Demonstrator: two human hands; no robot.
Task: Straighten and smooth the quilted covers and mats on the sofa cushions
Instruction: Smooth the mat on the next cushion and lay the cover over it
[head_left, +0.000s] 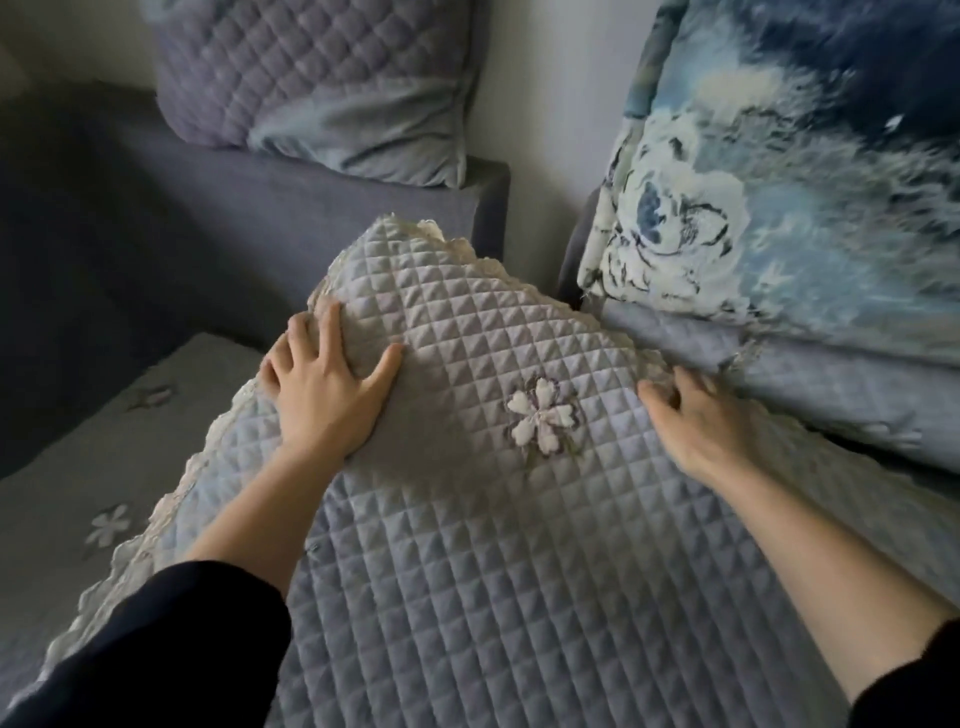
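A pale grey quilted mat (467, 545) with a lace edge and an embroidered white flower (540, 418) lies over the sofa seat, its far corner humped up. My left hand (322, 384) presses flat on the mat's left side near the lace edge, fingers spread. My right hand (696, 421) rests on the mat's right edge beside the back cushion, its fingertips curled into the fabric there.
A blue floral cushion (779, 182) leans at the right over a grey quilted cover (805, 379). A lilac quilted pillow (322, 78) sits on the dark sofa arm (260, 208). Another flowered mat (104, 467) covers the seat at left.
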